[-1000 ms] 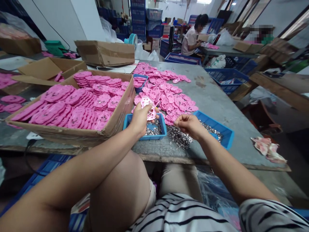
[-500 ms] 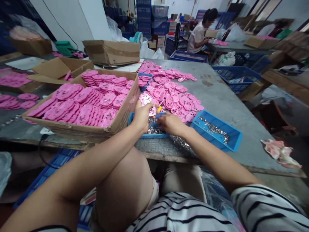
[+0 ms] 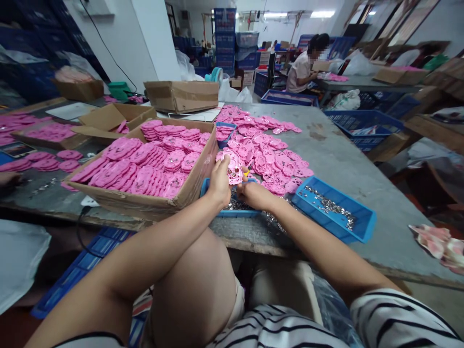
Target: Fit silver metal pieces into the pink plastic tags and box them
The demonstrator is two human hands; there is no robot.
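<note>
My left hand (image 3: pixel 220 182) is closed on a pink plastic piece (image 3: pixel 235 169) with a scalloped outline and small metal bits on its face. Close beside it, my right hand (image 3: pixel 255 194) is pinched at the piece's lower edge; what its fingertips hold is hidden. A small yellow part (image 3: pixel 246 173), perhaps a tool's handle, shows just above the right fingers; which hand bears it I cannot tell. Under both hands lies a blue tray (image 3: pixel 239 213) of small shiny metal parts. Past the hands spreads a loose heap of similar pink pieces (image 3: pixel 270 162).
A cardboard box (image 3: pixel 159 205) packed with stacked pink pieces stands on the left. A second blue tray (image 3: pixel 368 224) with metal parts sits right, with loose metal parts (image 3: pixel 273 222) near the table edge. A crumpled cloth-like scrap (image 3: pixel 437 244) lies far right. Another person (image 3: pixel 300 72) sits behind.
The view has tilted up and turned slightly left. The pink piece in my left hand now shows metal bits on its face, and my right fingers have come closer to its lower edge.
</note>
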